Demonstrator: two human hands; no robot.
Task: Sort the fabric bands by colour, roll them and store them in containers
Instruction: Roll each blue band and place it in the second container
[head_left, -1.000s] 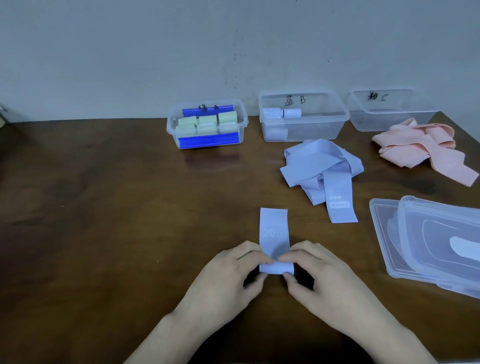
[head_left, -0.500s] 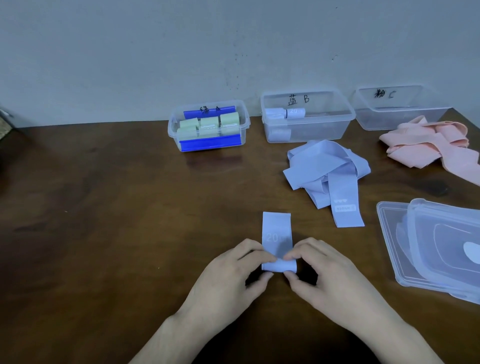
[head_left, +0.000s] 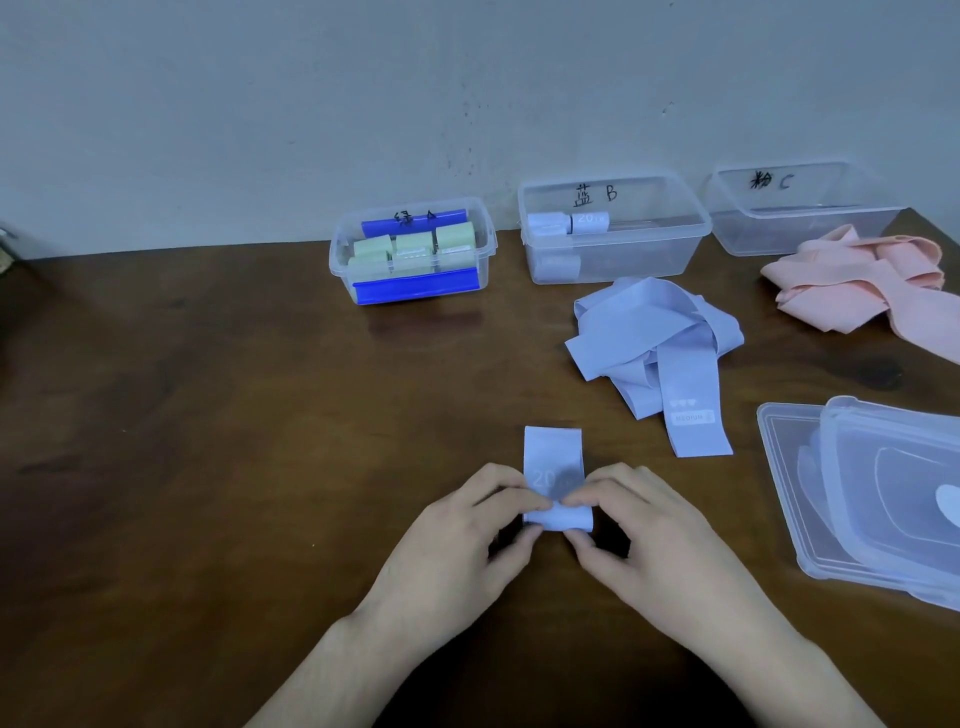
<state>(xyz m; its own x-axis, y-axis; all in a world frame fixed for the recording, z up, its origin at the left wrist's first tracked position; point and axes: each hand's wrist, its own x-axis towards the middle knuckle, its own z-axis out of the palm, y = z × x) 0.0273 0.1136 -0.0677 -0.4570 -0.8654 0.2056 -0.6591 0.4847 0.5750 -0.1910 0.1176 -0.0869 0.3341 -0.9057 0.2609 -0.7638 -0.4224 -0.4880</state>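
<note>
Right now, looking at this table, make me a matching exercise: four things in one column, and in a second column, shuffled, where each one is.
Things:
1. green rolls
2. pink bands
3. lids
4. blue band being rolled

Places:
a. in a loose pile in front of box C
b. between the two hands
c. in box A
d. stacked at the table's right edge

Pairs: 1-c, 2-a, 3-d, 4-b

Both hands, left hand (head_left: 457, 540) and right hand (head_left: 644, 545), pinching a half-rolled blue band (head_left: 554, 470) (wooden table (head_left: 208, 441)).
</note>
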